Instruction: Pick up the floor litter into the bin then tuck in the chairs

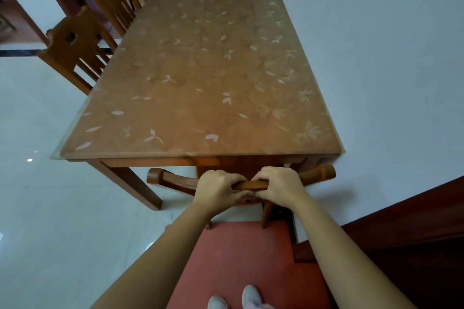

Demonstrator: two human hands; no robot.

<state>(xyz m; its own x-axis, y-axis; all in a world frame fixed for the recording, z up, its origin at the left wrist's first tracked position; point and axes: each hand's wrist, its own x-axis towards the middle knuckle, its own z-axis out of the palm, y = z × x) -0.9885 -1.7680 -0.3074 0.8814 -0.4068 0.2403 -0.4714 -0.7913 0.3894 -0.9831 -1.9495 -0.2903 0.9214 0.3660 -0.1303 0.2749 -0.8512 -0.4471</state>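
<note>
Chair (251, 185): brown wood, curved top rail; left hand (218, 189), right hand (279, 187) gripping.

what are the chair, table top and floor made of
chair: looks like varnished wood, brown and glossy on the curved top rail. table top: wood, seemingly under a clear leaf-printed plastic sheet whose edge overhangs. floor: probably polished pale tile; it mirrors a light.
</note>
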